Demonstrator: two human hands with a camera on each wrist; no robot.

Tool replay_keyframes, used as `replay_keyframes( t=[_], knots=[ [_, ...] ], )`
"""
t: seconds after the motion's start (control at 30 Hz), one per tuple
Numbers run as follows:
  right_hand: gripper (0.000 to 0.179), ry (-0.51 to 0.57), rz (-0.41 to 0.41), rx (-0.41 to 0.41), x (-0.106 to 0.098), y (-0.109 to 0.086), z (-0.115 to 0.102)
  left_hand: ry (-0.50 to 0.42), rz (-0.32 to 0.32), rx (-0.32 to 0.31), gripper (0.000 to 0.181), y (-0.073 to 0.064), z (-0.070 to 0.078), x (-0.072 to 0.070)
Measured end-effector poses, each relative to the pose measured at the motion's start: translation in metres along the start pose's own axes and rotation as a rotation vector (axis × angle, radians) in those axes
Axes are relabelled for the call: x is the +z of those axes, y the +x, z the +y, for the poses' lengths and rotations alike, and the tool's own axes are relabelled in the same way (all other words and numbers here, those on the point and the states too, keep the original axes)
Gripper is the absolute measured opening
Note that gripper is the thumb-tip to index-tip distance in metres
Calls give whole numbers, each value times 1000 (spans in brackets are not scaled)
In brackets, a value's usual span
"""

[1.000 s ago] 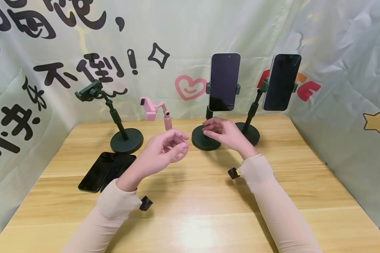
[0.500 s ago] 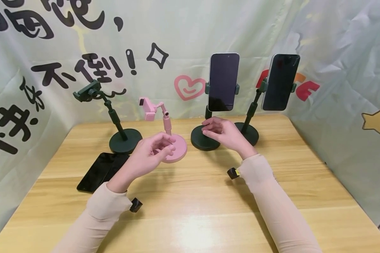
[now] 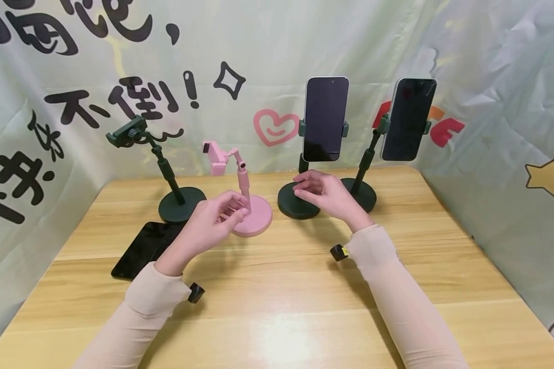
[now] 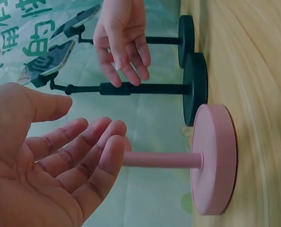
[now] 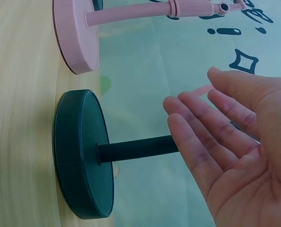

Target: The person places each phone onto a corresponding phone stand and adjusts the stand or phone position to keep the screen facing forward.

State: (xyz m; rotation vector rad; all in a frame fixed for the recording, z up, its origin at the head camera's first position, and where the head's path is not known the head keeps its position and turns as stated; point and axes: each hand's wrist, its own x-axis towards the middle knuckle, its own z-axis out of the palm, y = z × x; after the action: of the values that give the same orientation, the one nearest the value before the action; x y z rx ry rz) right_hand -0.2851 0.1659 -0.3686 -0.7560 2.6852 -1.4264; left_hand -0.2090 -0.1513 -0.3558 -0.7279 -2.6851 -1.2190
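Fingers loosely bent and holding nothing, my left hand (image 3: pixel 212 223) hovers in front of the pink phone stand (image 3: pixel 260 220). In the left wrist view its palm and fingers (image 4: pixel 95 175) overlap the stand's pole, with no visible grip. My right hand (image 3: pixel 330 197) hovers near the middle dark green stand (image 3: pixel 295 205), also relaxed and holding nothing. The right wrist view shows this stand's round base (image 5: pixel 83 156); the fingers hide part of its pole. A phone (image 3: pixel 325 118) sits upright in that stand's clamp. The pink stand's clamp (image 3: pixel 217 159) bears no phone.
Farther right, another dark green stand (image 3: pixel 360 195) holds a second phone (image 3: pixel 408 120). A third green stand (image 3: pixel 182 205) with a vacant clamp stands at left. Black phones (image 3: pixel 138 251) lie before it, partly behind my left forearm. A printed cloth (image 3: pixel 277 56) hangs behind the table (image 3: pixel 277 287).
My left hand has moved left and slightly down, uncovering the pink stand's base. The right hand stays almost still. The stands and phones keep their places.
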Motion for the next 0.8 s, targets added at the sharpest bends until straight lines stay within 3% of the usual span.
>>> replay_keyframes(
  t=[0.13, 0.4, 0.63, 0.8],
  knots=[
    [33, -2, 3, -3, 0, -1, -1, 36, 2, -3, 20, 2, -6, -1],
    [33, -6, 10, -14, 5, 0, -4, 96, -13, -70, 28, 3, -17, -4],
    [45, -28, 4, -29, 12, 3, -5, 149, -16, -156, 32, 3, -36, -12],
    [49, -19, 18, -30, 16, 3, -7, 187, -26, -167, 35, 3, -52, -19]
  ],
)
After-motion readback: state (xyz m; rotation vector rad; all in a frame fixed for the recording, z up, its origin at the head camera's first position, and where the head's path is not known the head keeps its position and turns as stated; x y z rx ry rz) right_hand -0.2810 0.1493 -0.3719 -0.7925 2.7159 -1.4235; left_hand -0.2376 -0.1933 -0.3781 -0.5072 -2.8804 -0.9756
